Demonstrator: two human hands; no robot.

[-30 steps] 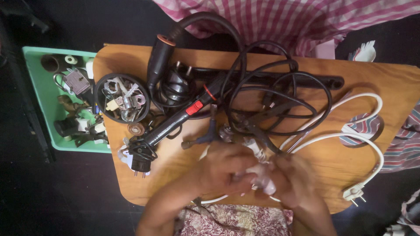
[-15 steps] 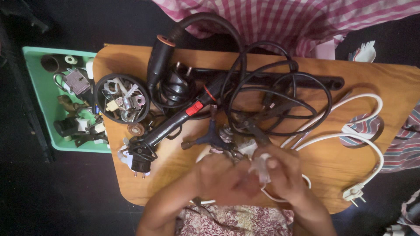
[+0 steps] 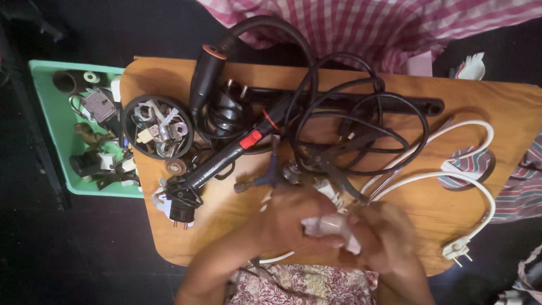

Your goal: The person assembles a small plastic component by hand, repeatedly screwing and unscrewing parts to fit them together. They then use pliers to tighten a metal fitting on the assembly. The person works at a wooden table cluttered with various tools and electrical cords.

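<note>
Low in the frame's centre, the small white part (image 3: 330,227) lies crosswise between the left hand (image 3: 288,223) and right hand (image 3: 389,240), both pinching it, equally near.

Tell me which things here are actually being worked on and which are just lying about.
In hand:
- left hand and right hand, both on the small white part
- white cable running toward the hands

Lying about:
- tangle of black cables
- round black dish of small parts
- green tray
- black plug
</note>
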